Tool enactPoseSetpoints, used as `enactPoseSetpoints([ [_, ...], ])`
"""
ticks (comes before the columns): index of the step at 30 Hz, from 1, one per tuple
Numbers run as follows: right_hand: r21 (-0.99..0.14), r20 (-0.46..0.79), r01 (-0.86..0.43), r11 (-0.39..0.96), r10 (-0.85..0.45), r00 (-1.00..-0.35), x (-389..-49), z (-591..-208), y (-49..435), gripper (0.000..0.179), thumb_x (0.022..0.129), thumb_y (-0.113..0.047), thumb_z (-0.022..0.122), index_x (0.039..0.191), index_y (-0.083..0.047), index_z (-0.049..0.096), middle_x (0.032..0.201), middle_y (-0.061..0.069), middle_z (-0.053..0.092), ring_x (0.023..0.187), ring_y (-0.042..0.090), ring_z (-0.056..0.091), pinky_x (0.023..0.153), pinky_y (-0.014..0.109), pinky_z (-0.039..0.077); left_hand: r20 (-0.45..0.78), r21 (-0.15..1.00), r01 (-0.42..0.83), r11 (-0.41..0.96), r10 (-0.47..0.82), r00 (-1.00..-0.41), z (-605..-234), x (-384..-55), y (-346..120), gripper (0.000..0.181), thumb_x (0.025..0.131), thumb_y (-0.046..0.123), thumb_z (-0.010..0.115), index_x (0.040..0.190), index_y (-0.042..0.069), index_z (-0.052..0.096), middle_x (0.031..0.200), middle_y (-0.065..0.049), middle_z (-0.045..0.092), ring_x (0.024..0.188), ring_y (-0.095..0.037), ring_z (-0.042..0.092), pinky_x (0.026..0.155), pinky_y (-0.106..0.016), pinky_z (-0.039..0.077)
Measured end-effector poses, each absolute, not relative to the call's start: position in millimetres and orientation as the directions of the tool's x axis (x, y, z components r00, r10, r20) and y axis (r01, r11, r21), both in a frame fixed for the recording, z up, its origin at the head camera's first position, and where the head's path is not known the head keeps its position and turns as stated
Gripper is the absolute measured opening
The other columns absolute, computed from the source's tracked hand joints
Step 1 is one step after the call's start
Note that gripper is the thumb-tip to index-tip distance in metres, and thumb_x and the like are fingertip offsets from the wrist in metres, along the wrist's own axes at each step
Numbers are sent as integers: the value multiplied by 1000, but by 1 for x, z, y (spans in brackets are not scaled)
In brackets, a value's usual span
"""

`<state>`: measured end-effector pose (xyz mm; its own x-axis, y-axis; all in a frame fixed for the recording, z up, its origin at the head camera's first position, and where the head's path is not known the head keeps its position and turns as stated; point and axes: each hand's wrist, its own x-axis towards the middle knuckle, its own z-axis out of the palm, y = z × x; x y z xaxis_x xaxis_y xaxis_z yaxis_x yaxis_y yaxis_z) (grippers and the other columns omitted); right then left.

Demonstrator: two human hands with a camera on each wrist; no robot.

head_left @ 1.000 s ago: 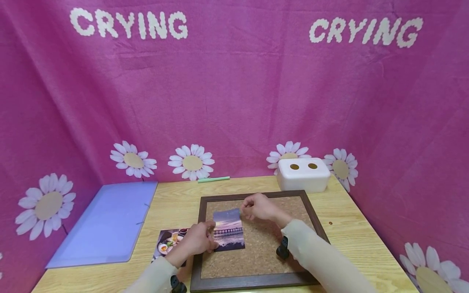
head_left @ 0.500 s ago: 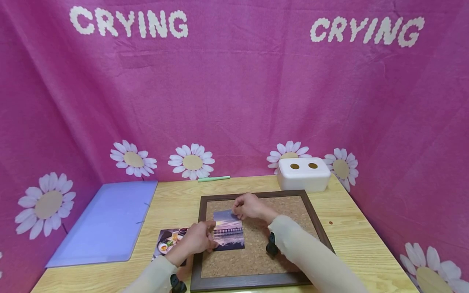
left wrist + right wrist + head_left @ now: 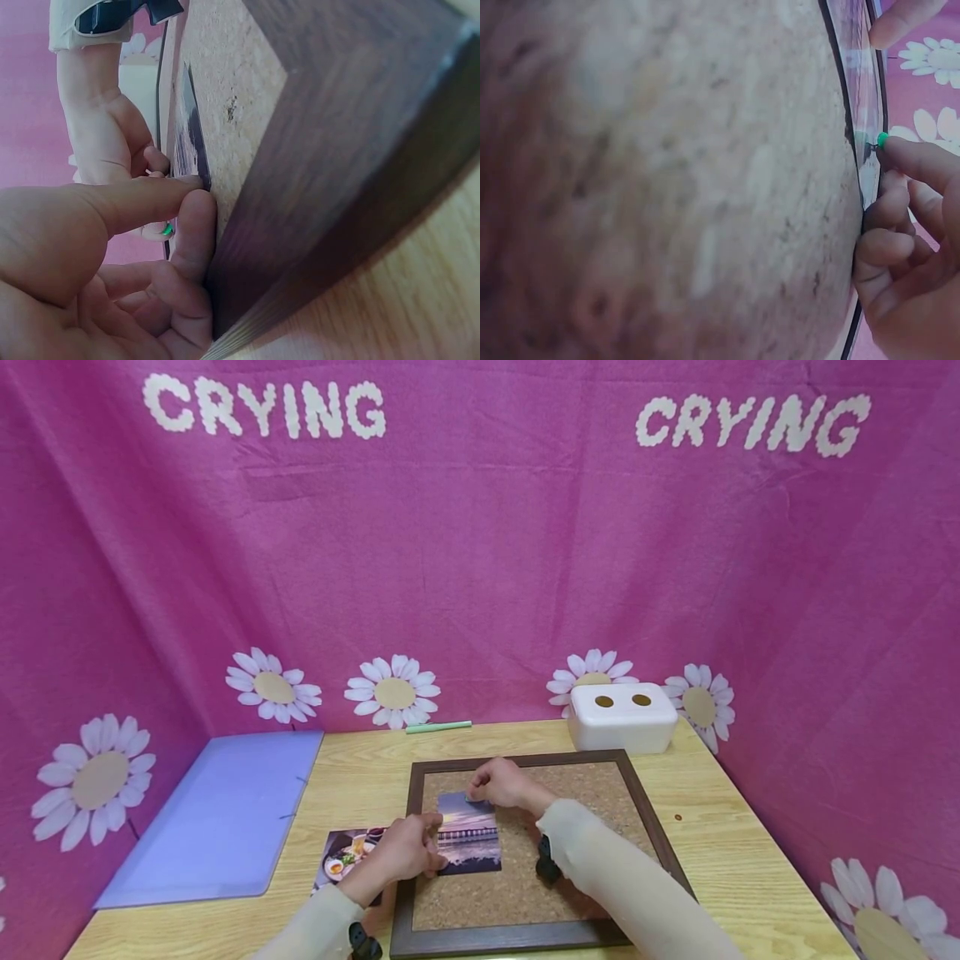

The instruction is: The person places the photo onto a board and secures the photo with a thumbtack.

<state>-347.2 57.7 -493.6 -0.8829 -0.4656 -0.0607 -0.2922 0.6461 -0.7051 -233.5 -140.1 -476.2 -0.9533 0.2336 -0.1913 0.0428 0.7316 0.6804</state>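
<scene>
A sunset photo with a pier [image 3: 468,837] lies on the left part of the framed corkboard [image 3: 570,877]. My left hand [image 3: 405,849] rests over the board's left frame, its thumb and fingertips pressing the photo's left edge and near corner. At the photo's top, my right hand [image 3: 502,782] pinches a green push pin [image 3: 883,140] between thumb and finger. The pin's head shows in the right wrist view, its point directed at the photo. Partly under my left forearm, a second photo, of a food bowl [image 3: 347,860], lies on the table.
A blue-tinted plastic folder [image 3: 217,818] lies at the left. Along the back are a green stick-like item [image 3: 438,727] and a white box with two holes [image 3: 622,722]. A small reddish-brown piece [image 3: 678,817] lies right of the board. Pink curtain [image 3: 480,568] surrounds the table.
My right hand has moved left with the push pin, from the photo's top right corner to over its upper edge. My left hand and the photo have stayed in place.
</scene>
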Motion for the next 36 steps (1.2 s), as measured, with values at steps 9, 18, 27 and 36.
enactPoseSetpoints([
  [9, -688, -71, -291, 665, -461, -885, -347, -493, 54, 9, 90, -20, 74, 83, -15, 77, 77, -6, 69, 72, 8, 53, 66, 24, 43, -206, 674, 29, 738, 226, -952, -476, -234, -139, 67, 79, 4, 82, 139, -4, 53, 64, 1, 64, 54, -12, 60, 52, -26, 43],
  [18, -661, -100, -245, 709, -406, -908, -347, -491, 51, 10, 89, -23, 75, 83, -16, 75, 79, -6, 69, 70, 8, 56, 65, 25, 45, -192, 682, 43, 731, 236, -953, -476, -234, -140, 68, 79, 4, 82, 140, -5, 52, 65, 0, 64, 54, -12, 60, 54, -26, 45],
  [27, -672, -104, -212, 710, -374, -922, -347, -491, 47, 11, 87, -18, 77, 78, -15, 71, 70, -6, 63, 60, 8, 56, 56, 22, 44, -198, 675, 42, 736, 236, -952, -477, -234, -139, 68, 79, 4, 82, 140, -5, 52, 65, 1, 64, 54, -12, 60, 53, -26, 44],
  [36, -670, -89, -220, 709, -371, -924, -344, -490, 45, 13, 88, -16, 76, 77, -14, 69, 69, -6, 60, 61, 8, 55, 56, 23, 43, -195, 675, 47, 736, 239, -951, -478, -235, -140, 69, 79, 5, 82, 140, -5, 52, 64, 1, 63, 54, -12, 59, 53, -25, 43],
])
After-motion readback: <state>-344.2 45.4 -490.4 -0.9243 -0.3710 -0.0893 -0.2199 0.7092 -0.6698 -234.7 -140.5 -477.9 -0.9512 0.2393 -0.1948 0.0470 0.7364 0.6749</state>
